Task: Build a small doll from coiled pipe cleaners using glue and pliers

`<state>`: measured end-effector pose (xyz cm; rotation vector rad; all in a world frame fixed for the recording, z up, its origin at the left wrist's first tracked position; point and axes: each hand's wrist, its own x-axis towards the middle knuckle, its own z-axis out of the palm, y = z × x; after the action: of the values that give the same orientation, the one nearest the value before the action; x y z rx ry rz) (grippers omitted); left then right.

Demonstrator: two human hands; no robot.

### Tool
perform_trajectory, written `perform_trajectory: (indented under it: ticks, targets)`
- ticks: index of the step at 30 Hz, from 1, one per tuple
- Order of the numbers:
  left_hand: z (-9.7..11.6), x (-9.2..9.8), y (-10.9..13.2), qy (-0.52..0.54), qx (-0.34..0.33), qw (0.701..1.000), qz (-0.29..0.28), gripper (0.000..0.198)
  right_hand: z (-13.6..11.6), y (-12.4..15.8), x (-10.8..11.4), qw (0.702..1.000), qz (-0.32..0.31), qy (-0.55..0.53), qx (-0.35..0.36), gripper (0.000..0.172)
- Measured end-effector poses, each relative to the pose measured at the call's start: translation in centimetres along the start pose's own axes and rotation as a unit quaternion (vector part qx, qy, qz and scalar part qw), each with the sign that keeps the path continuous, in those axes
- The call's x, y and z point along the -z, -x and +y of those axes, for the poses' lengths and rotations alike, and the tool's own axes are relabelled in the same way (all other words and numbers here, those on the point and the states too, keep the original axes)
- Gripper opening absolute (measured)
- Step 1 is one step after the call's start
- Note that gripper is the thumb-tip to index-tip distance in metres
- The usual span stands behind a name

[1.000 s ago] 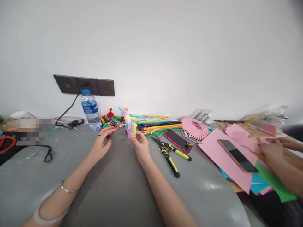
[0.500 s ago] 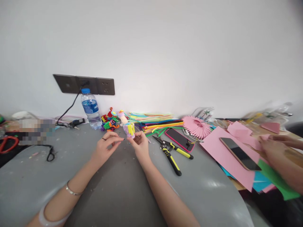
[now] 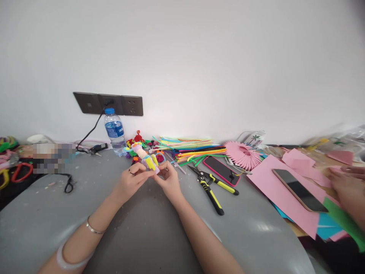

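A small fuzzy pipe-cleaner figure (image 3: pixel 152 163), cream at the top with yellow and lilac below, tilts to the left between my hands, above the table. My right hand (image 3: pixel 169 180) pinches its lower end between thumb and fingers. My left hand (image 3: pixel 129 184), with a ring on one finger, has its fingers closed on the same lower end from the left. The fingertips of both hands nearly meet there and hide part of the lilac piece. Behind the figure lies a cluster of colourful pipe-cleaner shapes (image 3: pixel 138 137), partly covered by it.
Pipe cleaners (image 3: pixel 196 150) lie along the wall beside a water bottle (image 3: pixel 114 131). Yellow-black pliers (image 3: pixel 209 188), a pink-edged phone (image 3: pixel 221 170) and a pleated pink paper ring (image 3: pixel 242 154) are to the right. Another person's hand (image 3: pixel 346 186) rests by pink paper (image 3: pixel 288 205). Red-handled scissors (image 3: pixel 22 173) lie left.
My left hand, apart from the figure before, has moved right and closed on its lower end. The figure has tipped to the left. The whole view has shifted slightly.
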<state>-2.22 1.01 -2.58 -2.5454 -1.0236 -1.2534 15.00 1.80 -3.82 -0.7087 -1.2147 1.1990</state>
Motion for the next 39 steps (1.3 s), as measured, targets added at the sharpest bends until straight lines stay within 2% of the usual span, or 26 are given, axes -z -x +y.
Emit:
perform_trajectory:
  ticks: [6,11,16,21,24,27,31,34,36,39]
  targets:
    - [-0.3,-0.1,0.3,0.001,-0.008,1.000,-0.019,0.028,0.0,0.0,0.1,1.000,-0.019,-0.012,0.000,0.031]
    - [-0.4,-0.1,0.4,0.002,0.011,0.999,-0.041,0.025,-0.2,-0.1,0.0,1.000,-0.015,-0.017,-0.013,0.036]
    - [-0.1,0.0,0.4,-0.021,0.021,0.999,-0.019,0.013,-0.1,-0.1,-0.1,0.997,-0.009,-0.066,-0.036,0.040]
    - [0.2,0.3,-0.3,-0.020,0.052,0.998,0.012,0.020,0.1,-0.3,-0.1,0.993,0.013,-0.092,-0.069,0.047]
    - [0.5,0.5,-0.6,-0.004,0.064,0.998,0.022,0.022,0.0,-0.4,0.0,0.992,0.020,-0.096,-0.078,0.048]
    - [0.8,0.3,-0.7,0.043,0.102,0.994,0.012,0.014,-0.1,-0.5,-0.1,0.988,0.024,-0.124,-0.083,0.045]
    - [1.3,-0.3,-0.9,0.148,0.241,0.959,-0.015,0.016,-0.1,-0.5,-0.2,0.981,0.028,-0.165,-0.101,0.045]
    - [1.5,-0.7,-1.3,0.258,0.331,0.908,0.019,0.023,-0.1,-0.4,-0.3,0.983,0.020,-0.151,-0.107,0.047]
    - [1.6,-0.9,-1.5,0.314,0.363,0.876,0.039,0.029,-0.1,-0.3,-0.4,0.985,0.008,-0.138,-0.105,0.046]
    - [1.6,-0.9,-1.5,0.356,0.384,0.851,0.039,0.034,-0.2,-0.1,-0.5,0.986,-0.007,-0.131,-0.099,0.043]
